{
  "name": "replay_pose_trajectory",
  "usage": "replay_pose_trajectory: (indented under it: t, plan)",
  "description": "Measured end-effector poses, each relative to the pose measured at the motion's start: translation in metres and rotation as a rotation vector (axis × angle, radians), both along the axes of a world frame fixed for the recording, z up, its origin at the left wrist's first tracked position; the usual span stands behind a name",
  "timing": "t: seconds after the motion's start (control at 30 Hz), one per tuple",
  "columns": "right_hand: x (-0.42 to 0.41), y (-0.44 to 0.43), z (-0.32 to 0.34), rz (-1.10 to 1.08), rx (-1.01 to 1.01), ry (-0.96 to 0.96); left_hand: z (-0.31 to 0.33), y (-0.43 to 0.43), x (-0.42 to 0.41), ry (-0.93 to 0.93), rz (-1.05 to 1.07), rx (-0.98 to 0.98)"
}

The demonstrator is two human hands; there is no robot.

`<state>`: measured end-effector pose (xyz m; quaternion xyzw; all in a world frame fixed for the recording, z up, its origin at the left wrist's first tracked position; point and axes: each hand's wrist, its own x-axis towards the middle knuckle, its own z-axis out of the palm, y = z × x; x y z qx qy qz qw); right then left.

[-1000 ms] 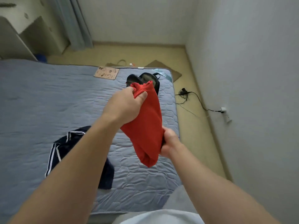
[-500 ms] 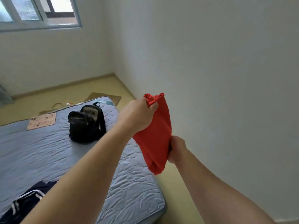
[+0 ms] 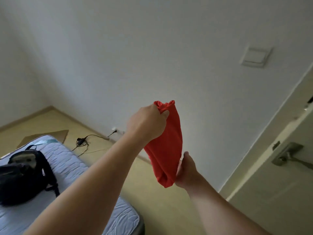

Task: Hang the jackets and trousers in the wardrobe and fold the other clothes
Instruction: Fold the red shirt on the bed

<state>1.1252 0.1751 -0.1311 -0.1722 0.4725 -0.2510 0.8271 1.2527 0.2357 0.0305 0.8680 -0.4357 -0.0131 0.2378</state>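
Observation:
A folded red garment hangs in the air in front of me, above the floor beside the bed. My left hand grips its bunched top end. My right hand holds its lower end from the right side, thumb up along the cloth; its fingers are hidden behind the fabric.
The bed with a grey quilted cover lies at lower left, a black backpack on it. A cable and plug lie on the yellow floor by the white wall. A door with a metal handle stands at right, a light switch above.
My view has swung right and up, away from the bed toward the wall and door. Both hands have kept hold of the red garment. The dark striped garment has left the view.

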Motion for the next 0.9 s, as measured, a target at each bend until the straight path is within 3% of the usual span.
replay_pose_trajectory:
  t: [0.1,0.23,0.43,0.7,0.9]
  plan:
    - [-0.03,0.009,0.004,-0.076,0.017,-0.085,0.012,-0.022,-0.03,-0.009,-0.157,-0.031]
    - [-0.076,0.024,0.017,-0.347,0.011,-0.122,0.02,-0.037,-0.072,-0.046,-0.395,-0.035]
    - [-0.168,0.056,0.038,-0.722,-0.046,0.054,0.022,-0.052,-0.156,-0.016,-0.741,-0.078]
    - [-0.308,0.126,0.065,-1.217,-0.158,0.144,0.04,-0.042,-0.311,0.078,-1.174,-0.108]
    - [-0.392,0.183,0.091,-1.465,-0.18,0.383,0.056,-0.025,-0.422,0.189,-1.448,-0.181]
